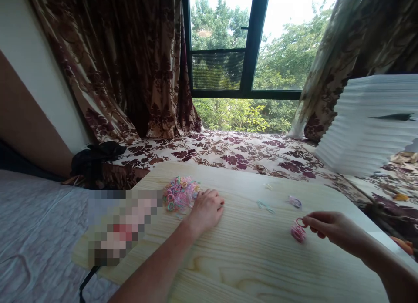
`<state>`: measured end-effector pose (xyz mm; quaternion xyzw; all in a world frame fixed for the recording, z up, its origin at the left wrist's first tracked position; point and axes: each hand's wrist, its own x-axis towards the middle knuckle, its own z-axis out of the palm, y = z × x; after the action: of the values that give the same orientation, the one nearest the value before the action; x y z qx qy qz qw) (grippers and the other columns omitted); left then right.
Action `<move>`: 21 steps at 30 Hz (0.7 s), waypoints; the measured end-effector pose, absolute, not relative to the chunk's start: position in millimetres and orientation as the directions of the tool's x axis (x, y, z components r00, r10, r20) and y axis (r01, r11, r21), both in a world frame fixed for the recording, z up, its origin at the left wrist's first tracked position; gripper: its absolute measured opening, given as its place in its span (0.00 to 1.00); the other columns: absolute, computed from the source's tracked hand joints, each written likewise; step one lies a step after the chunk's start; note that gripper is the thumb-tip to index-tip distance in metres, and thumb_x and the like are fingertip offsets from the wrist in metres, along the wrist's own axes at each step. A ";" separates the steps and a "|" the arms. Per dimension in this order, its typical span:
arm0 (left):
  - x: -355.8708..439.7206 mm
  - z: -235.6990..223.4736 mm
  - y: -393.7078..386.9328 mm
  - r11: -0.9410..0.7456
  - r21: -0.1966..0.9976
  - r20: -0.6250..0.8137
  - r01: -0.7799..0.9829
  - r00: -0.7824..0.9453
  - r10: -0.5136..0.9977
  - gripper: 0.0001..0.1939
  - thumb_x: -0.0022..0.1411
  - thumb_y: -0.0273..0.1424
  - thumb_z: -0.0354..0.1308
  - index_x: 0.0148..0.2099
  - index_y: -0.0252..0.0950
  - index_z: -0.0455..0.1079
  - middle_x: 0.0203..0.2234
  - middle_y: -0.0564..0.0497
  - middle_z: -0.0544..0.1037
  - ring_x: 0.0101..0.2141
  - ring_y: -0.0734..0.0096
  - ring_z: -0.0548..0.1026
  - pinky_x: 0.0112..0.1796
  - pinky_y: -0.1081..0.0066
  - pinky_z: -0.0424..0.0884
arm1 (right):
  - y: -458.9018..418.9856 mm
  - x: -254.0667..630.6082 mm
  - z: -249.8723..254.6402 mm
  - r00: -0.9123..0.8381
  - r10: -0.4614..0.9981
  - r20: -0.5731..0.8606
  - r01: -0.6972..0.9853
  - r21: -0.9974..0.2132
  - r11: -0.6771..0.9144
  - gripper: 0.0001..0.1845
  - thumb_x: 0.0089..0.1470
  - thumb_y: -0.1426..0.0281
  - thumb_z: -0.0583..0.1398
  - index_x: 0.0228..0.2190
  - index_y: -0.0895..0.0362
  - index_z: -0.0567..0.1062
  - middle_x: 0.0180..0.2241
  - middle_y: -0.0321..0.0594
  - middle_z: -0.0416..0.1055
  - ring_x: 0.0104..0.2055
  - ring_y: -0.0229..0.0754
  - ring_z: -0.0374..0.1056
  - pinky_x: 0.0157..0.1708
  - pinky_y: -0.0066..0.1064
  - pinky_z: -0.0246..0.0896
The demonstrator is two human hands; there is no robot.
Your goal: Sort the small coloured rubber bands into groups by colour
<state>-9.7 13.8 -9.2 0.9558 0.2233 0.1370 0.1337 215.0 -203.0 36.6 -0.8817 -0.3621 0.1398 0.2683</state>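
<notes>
My right hand (326, 223) pinches a pink hair tie (299, 222) between thumb and fingertips. Directly below it, a small heap of pink hair ties (298, 233) lies on the wood-grain table. My left hand (208, 209) rests palm down on the table, its fingers loosely bent and a little apart, the tips partly hidden. Against its left side sits a mixed-colour pile of hair ties (179, 193). Farther back are a purple bunch of hair ties (295, 202), a few light-green ones (265, 206) and some pale yellow ones (268, 186).
The light wooden table (235, 264) spans the front. A blurred-out object (126, 229) with a black cord lies at its left edge. Beyond are a floral-covered ledge (235, 150), curtains (163, 76) and a window. A white pleated object (372, 124) stands at the right.
</notes>
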 end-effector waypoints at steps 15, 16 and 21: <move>-9.0 -9.9 15.0 -0.856 0.324 0.191 0.402 0.859 0.475 0.08 0.57 0.28 0.52 0.36 0.39 0.72 0.37 0.50 0.74 0.44 0.65 0.68 0.46 0.64 0.59 | -205.6 217.3 35.4 0.758 0.642 -0.116 0.589 -0.302 -0.749 0.15 0.46 0.61 0.55 0.23 0.55 0.78 0.21 0.40 0.74 0.25 0.44 0.68 0.23 0.29 0.54; -8.9 -10.1 15.1 -0.857 0.323 0.191 0.401 0.860 0.474 0.08 0.57 0.28 0.52 0.36 0.39 0.72 0.37 0.50 0.74 0.44 0.65 0.68 0.46 0.64 0.59 | -199.1 212.7 38.6 0.741 0.667 -0.077 0.619 -0.304 -0.724 0.14 0.46 0.62 0.55 0.24 0.55 0.78 0.20 0.40 0.74 0.24 0.43 0.68 0.23 0.29 0.53; -8.9 -11.3 16.0 -0.855 0.325 0.205 0.403 0.853 0.480 0.07 0.57 0.29 0.52 0.36 0.38 0.72 0.37 0.50 0.74 0.43 0.66 0.68 0.46 0.64 0.59 | -154.6 191.0 44.5 0.671 0.735 -0.100 0.695 -0.261 -0.670 0.14 0.46 0.70 0.53 0.28 0.57 0.79 0.23 0.39 0.75 0.27 0.40 0.69 0.25 0.26 0.54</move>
<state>-8.9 16.0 -11.3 0.9529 0.2317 0.1406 0.1363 191.0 -154.6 44.5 -0.9084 -0.3934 0.0989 0.1007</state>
